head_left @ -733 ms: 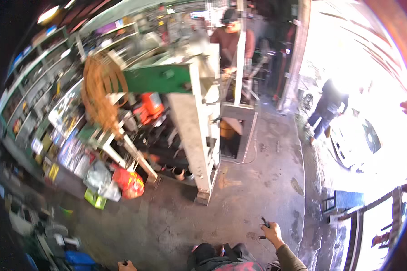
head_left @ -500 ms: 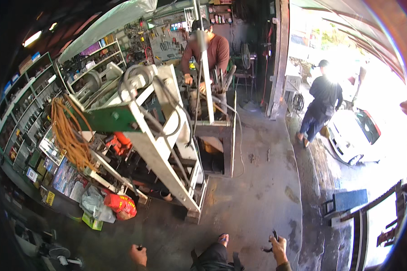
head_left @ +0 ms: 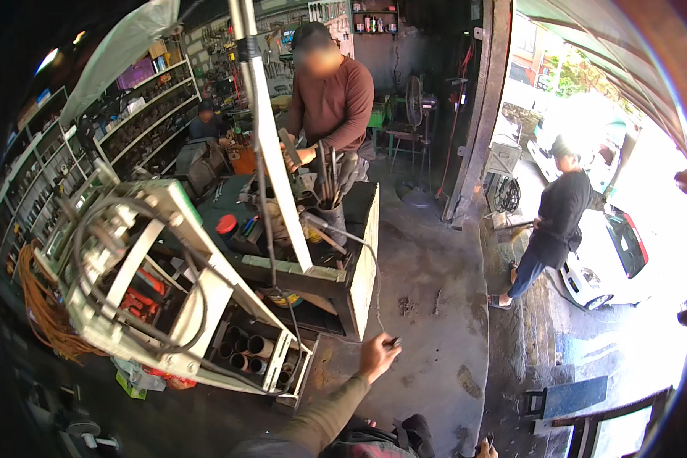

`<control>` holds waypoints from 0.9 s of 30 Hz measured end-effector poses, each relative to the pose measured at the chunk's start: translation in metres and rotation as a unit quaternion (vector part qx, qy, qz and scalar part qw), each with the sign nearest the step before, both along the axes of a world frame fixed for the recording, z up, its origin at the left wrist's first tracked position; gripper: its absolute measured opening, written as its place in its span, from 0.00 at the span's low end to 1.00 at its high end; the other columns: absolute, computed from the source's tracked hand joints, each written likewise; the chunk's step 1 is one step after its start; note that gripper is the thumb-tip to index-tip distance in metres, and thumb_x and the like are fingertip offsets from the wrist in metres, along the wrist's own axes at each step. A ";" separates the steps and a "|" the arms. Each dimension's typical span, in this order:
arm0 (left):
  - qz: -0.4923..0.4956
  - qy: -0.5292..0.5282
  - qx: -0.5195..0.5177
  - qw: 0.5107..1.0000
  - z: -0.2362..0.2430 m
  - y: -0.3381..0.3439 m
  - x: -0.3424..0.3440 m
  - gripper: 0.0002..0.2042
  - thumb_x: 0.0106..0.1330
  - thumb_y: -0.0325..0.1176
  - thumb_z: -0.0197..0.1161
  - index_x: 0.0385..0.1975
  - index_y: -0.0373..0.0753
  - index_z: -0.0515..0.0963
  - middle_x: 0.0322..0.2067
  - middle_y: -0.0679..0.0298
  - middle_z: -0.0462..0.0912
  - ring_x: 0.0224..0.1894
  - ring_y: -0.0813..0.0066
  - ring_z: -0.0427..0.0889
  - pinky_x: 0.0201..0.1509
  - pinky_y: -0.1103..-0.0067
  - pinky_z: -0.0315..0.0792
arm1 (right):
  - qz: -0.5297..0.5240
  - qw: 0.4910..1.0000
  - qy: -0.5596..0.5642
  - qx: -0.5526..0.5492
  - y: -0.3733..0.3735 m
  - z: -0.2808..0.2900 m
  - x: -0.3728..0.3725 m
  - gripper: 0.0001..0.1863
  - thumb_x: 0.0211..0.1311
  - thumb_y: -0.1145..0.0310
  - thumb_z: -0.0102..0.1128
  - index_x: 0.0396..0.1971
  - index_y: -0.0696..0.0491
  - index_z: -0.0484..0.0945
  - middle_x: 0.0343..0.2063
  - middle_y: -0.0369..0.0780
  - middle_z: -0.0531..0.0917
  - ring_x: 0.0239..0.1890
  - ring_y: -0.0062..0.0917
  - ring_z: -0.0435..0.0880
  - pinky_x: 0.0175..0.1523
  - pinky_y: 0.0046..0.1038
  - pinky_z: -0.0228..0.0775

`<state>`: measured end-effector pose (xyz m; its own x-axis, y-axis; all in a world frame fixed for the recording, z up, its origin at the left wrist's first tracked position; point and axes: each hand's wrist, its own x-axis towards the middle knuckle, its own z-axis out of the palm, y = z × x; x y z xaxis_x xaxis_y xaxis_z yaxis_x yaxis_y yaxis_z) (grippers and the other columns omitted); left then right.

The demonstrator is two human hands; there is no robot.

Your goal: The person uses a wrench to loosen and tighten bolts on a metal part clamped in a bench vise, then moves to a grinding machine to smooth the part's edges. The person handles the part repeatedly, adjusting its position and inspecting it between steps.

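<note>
My left hand (head_left: 378, 359), at the end of an olive sleeve, reaches forward over the concrete floor. Its fingers are closed round a small dark object (head_left: 393, 343) too small to name. The corner of a workbench (head_left: 365, 267) with a pale side panel is the thing nearest to it. At the lower edge my right hand (head_left: 486, 450) shows only in part, its fingers closed. A thin dark tool (head_left: 491, 439) sticks up from it; its kind cannot be made out.
A white steel frame (head_left: 229, 305) with looped cables and metal tubes stands at left. Behind the bench a person in a brown shirt (head_left: 340, 103) handles a part. Another person (head_left: 565, 206) stands at right near a white car (head_left: 599, 259). A blue bench (head_left: 572, 401) is lower right.
My view has moved forward, closer to the workbench. My left hand has stretched forward and to the right. My right hand has dropped to the lower edge. The person outside has turned.
</note>
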<state>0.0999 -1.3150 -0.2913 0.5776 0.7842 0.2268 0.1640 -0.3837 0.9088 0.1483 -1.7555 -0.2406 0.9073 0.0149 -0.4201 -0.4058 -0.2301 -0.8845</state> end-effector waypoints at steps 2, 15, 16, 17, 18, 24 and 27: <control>0.039 0.005 0.012 0.999 0.021 0.017 0.087 0.13 0.57 0.38 0.76 0.29 0.37 0.80 0.24 0.59 0.85 0.27 0.65 0.86 0.33 0.69 0.78 | 0.003 1.000 -0.025 -0.004 0.003 -0.007 0.041 0.18 0.71 0.59 0.64 0.42 0.63 0.83 0.25 0.32 0.78 0.26 0.17 0.72 0.29 0.22 0.62; 0.154 -0.252 -0.305 0.906 0.072 0.238 0.382 0.04 0.67 0.27 0.67 0.33 0.34 0.81 0.27 0.65 0.82 0.26 0.80 0.79 0.34 0.82 0.78 | 0.248 0.953 -0.081 -0.153 0.217 -0.078 0.435 0.19 0.63 0.60 0.66 0.20 0.61 0.78 0.16 0.31 0.73 0.22 0.15 0.69 0.28 0.29 0.60; 0.157 -0.247 -0.316 0.903 0.079 0.262 0.392 0.04 0.67 0.27 0.67 0.34 0.34 0.81 0.28 0.64 0.82 0.27 0.80 0.80 0.35 0.81 0.79 | 0.276 0.946 -0.096 -0.144 0.247 -0.072 0.462 0.19 0.63 0.59 0.66 0.21 0.61 0.79 0.16 0.32 0.74 0.23 0.16 0.70 0.28 0.30 0.61; 0.160 -0.261 -0.323 0.896 0.085 0.284 0.403 0.04 0.67 0.27 0.67 0.35 0.33 0.81 0.28 0.64 0.82 0.28 0.79 0.80 0.35 0.81 0.79 | 0.292 0.935 -0.125 -0.156 0.273 -0.066 0.487 0.19 0.62 0.58 0.66 0.22 0.61 0.79 0.15 0.35 0.75 0.22 0.18 0.71 0.29 0.31 0.63; 0.161 -0.276 -0.327 0.889 0.089 0.304 0.415 0.05 0.67 0.28 0.67 0.36 0.33 0.81 0.27 0.66 0.81 0.29 0.80 0.80 0.37 0.81 0.79 | 0.306 0.925 -0.152 -0.168 0.298 -0.063 0.508 0.20 0.62 0.58 0.66 0.23 0.61 0.80 0.15 0.39 0.76 0.21 0.21 0.73 0.29 0.33 0.64; 0.116 -0.255 -0.369 0.886 0.100 0.426 0.490 0.06 0.66 0.28 0.69 0.36 0.33 0.83 0.30 0.63 0.85 0.32 0.79 0.83 0.37 0.79 0.83 | 0.309 0.916 -0.133 -0.217 0.384 -0.076 0.566 0.20 0.62 0.56 0.65 0.23 0.60 0.81 0.15 0.44 0.78 0.21 0.25 0.77 0.30 0.35 0.68; 0.102 -0.233 -0.336 0.907 0.099 0.483 0.537 0.06 0.66 0.30 0.69 0.35 0.33 0.83 0.30 0.64 0.84 0.31 0.79 0.83 0.38 0.79 0.82 | 0.264 0.937 -0.078 -0.214 0.395 -0.096 0.568 0.19 0.62 0.58 0.66 0.23 0.61 0.82 0.15 0.43 0.80 0.20 0.24 0.78 0.28 0.34 0.67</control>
<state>0.6374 -0.8324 -0.1920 0.3686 0.9155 -0.1609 -0.2918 0.2784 0.9151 0.7167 -1.3610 -0.3368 0.8719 0.3395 -0.3528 -0.0086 -0.7098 -0.7044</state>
